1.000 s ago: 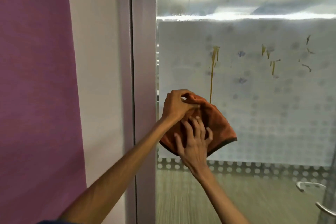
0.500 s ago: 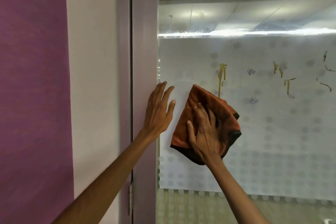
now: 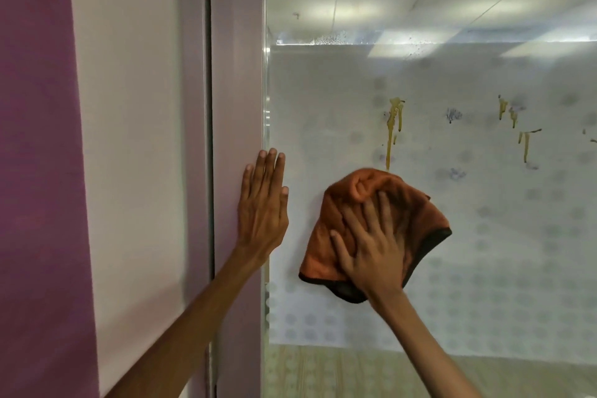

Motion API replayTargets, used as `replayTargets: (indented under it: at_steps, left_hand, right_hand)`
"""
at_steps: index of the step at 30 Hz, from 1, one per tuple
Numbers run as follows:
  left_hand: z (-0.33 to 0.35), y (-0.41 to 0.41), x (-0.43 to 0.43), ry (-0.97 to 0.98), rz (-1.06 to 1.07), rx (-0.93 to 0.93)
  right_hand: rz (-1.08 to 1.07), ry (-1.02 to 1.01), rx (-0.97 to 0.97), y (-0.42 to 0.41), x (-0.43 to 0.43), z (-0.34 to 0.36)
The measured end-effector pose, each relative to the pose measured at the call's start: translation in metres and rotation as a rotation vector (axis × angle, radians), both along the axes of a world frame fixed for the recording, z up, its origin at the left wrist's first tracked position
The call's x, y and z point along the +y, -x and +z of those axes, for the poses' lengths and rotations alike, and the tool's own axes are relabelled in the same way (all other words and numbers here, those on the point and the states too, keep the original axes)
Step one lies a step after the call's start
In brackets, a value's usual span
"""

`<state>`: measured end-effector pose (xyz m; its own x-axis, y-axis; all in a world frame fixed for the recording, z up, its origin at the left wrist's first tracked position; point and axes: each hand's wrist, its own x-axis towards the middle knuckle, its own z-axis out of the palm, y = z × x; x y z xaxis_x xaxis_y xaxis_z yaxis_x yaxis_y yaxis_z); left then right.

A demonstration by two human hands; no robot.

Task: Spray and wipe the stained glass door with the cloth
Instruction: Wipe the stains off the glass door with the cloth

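The glass door [image 3: 484,236] carries a frosted, dotted film. A long yellow-brown drip stain [image 3: 392,129] runs down it, with smaller drips [image 3: 525,142] and dark smudges [image 3: 453,115] to the right. My right hand [image 3: 371,245] presses an orange cloth [image 3: 420,216] with a dark edge flat on the glass, just below the long drip. My left hand [image 3: 263,207] lies flat and open on the mauve door frame [image 3: 235,74], fingers pointing up. No spray bottle is in view.
A pale wall strip [image 3: 129,139] and a purple wall [image 3: 35,171] lie left of the frame. Clear glass above the film shows a reflected ceiling with lights; droplets cling along the film's top edge [image 3: 329,40].
My left hand let go of the cloth and moved left onto the door frame. My right hand now holds the cloth alone against the glass. The view tilted upward.
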<state>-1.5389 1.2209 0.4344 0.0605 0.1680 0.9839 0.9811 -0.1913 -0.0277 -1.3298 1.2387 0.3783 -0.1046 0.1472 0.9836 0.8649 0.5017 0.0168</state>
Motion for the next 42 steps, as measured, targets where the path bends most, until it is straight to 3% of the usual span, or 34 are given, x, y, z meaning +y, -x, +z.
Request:
replayTargets:
  at_steps: [5,8,11,14,15,16,18,20,22,26,28,32,34,39,42]
  left_hand:
    - [0.000,-0.002,-0.001,-0.005,-0.028,-0.036]
    - [-0.002,0.000,0.001,-0.023,-0.035,-0.028]
    - [-0.002,0.001,0.002,-0.015,-0.039,-0.022]
    - [-0.001,-0.001,-0.001,0.001,-0.020,-0.036]
    - [0.000,-0.002,-0.001,0.007,-0.019,-0.040]
    - [0.000,-0.002,-0.002,0.010,-0.018,-0.042]
    - [-0.001,-0.002,-0.002,0.012,-0.024,-0.043]
    - [-0.001,-0.002,-0.001,0.006,-0.020,-0.040]
    - [0.000,-0.003,-0.001,-0.001,-0.005,-0.043]
    - [0.000,0.000,-0.005,0.026,-0.011,-0.016]
    - [0.000,0.001,-0.006,0.035,-0.012,-0.009]
    - [0.001,-0.006,-0.005,0.033,0.006,-0.058]
    - [0.000,-0.007,-0.004,0.024,0.015,-0.065]
    - [0.001,-0.005,-0.007,-0.018,-0.038,-0.060]
    - [0.003,0.001,-0.009,-0.004,-0.052,-0.048]
  right_hand:
    - [-0.067,0.002,0.095,0.005,0.004,0.066]
    - [0.065,-0.061,-0.076,0.004,0.002,0.032]
    - [0.028,-0.132,-0.329,-0.022,0.001,-0.015]
    - [0.743,0.000,0.002,-0.032,-0.005,0.016]
    - [0.615,-0.026,-0.003,-0.033,-0.009,0.035]
    - [0.257,-0.084,-0.079,-0.034,-0.009,0.062]
    - [0.033,-0.082,0.091,-0.026,0.005,0.095]
    - [0.126,-0.106,0.088,-0.009,0.002,0.096]
    - [0.196,-0.070,-0.061,0.002,-0.006,0.066]
    - [0.301,0.097,-0.243,-0.040,-0.004,0.030]
    - [0.224,0.111,-0.197,-0.054,0.005,0.058]
    - [0.096,-0.103,0.062,-0.035,0.008,0.136]
    - [0.087,-0.129,0.038,-0.017,0.009,0.148]
    - [0.180,-0.054,-0.175,-0.017,0.002,0.030]
    - [0.125,-0.047,-0.129,-0.052,0.008,0.016]
